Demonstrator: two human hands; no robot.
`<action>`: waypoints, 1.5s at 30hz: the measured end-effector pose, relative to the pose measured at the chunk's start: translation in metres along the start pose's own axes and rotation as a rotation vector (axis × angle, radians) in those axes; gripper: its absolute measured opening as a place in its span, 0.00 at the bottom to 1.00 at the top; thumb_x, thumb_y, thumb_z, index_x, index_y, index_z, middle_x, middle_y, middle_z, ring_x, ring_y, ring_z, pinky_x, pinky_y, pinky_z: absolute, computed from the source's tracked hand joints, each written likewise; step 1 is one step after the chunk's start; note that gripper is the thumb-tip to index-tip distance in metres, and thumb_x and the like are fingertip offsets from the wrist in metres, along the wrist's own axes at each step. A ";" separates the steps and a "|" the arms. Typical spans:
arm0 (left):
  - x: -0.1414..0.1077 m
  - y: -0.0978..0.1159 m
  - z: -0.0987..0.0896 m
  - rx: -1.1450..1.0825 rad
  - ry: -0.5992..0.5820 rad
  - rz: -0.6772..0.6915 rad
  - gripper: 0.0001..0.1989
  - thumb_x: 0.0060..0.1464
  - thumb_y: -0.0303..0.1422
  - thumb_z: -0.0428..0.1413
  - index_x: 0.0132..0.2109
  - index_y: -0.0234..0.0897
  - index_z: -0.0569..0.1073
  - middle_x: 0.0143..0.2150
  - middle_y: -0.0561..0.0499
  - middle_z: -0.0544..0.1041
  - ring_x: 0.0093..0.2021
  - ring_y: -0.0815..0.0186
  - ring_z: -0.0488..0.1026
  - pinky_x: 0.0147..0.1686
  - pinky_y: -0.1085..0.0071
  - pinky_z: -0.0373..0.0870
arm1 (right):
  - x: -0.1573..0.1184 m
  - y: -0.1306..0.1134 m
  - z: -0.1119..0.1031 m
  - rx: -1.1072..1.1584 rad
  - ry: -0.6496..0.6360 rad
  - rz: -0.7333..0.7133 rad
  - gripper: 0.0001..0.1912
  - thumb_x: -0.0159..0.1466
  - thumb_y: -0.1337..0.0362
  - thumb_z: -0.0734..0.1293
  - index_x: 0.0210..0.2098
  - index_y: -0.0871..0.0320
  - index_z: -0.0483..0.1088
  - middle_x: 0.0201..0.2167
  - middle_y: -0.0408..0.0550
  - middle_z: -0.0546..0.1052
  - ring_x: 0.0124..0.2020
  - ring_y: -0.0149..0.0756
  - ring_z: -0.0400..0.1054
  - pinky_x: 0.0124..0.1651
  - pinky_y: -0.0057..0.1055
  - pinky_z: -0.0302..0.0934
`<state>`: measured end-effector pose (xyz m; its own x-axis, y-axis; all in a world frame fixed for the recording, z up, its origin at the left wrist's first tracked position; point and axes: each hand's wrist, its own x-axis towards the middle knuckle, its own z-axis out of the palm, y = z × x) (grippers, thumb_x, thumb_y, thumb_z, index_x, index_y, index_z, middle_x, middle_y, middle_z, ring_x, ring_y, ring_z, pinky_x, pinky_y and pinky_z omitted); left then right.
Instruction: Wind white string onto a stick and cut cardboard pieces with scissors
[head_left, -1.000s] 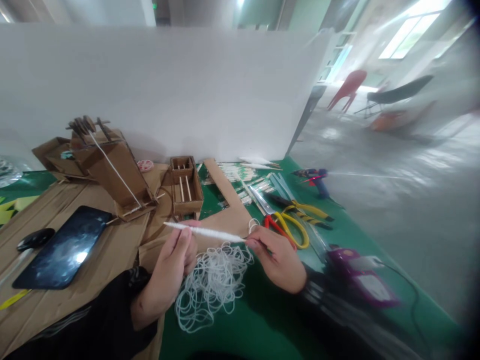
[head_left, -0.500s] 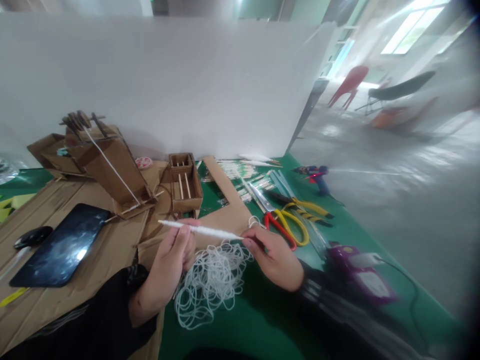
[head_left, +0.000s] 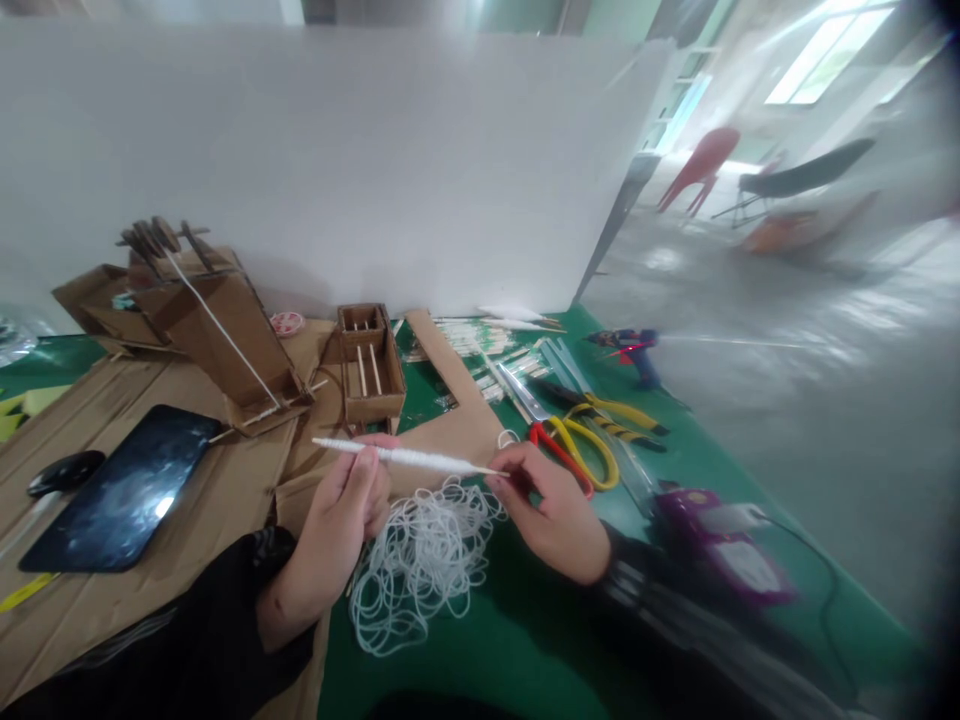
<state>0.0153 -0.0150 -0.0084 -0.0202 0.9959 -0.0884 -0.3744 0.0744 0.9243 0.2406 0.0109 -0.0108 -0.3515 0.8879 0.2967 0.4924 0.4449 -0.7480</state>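
Between my hands runs a thin wooden stick wound with white string (head_left: 431, 460), held nearly level and sloping slightly down to the right. My left hand (head_left: 349, 505) pinches it between thumb and fingers left of its middle. At the bare right tip, my right hand (head_left: 551, 510) has thumb and forefinger closed on the stick. Just below the stick lies a loose tangle of white string (head_left: 427, 565) on the green table (head_left: 525, 650). A string loop (head_left: 508, 438) shows above my right fingers; how it joins the stick is hidden.
Scissors (head_left: 574, 455) and yellow-handled pliers (head_left: 626, 412) lie beyond my right hand. A purple box (head_left: 724, 550) with a cable sits further right, a glue gun (head_left: 634, 352) behind. Cardboard structures (head_left: 217, 330), a small cardboard tray (head_left: 375, 408) and a black tablet (head_left: 124, 490) are leftward.
My right fingers have shifted slightly, and more of the stick's bare right tip shows. The left hand keeps its hold almost unmoved.
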 end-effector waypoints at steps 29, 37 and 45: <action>0.001 -0.005 -0.002 0.022 -0.023 -0.005 0.15 0.62 0.43 0.51 0.48 0.37 0.70 0.21 0.62 0.50 0.18 0.77 0.46 0.16 0.81 0.46 | 0.000 0.002 0.001 -0.001 -0.095 -0.132 0.08 0.69 0.66 0.59 0.34 0.57 0.67 0.28 0.45 0.70 0.29 0.33 0.64 0.33 0.30 0.59; 0.001 -0.006 -0.003 0.028 -0.003 -0.005 0.15 0.61 0.44 0.52 0.47 0.37 0.70 0.21 0.62 0.51 0.18 0.76 0.46 0.16 0.81 0.46 | 0.001 0.000 0.000 -0.017 -0.028 -0.102 0.05 0.67 0.67 0.60 0.35 0.57 0.66 0.29 0.47 0.70 0.29 0.34 0.64 0.32 0.31 0.60; 0.000 -0.007 -0.005 0.030 -0.028 -0.010 0.15 0.62 0.43 0.51 0.48 0.38 0.69 0.21 0.62 0.50 0.19 0.75 0.46 0.16 0.80 0.47 | -0.001 -0.002 0.002 -0.028 -0.028 -0.053 0.03 0.67 0.66 0.61 0.39 0.57 0.65 0.32 0.48 0.72 0.31 0.35 0.66 0.34 0.32 0.62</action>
<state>0.0138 -0.0153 -0.0169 0.0100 0.9961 -0.0879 -0.3465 0.0859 0.9341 0.2388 0.0092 -0.0109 -0.3996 0.8598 0.3180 0.4947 0.4943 -0.7148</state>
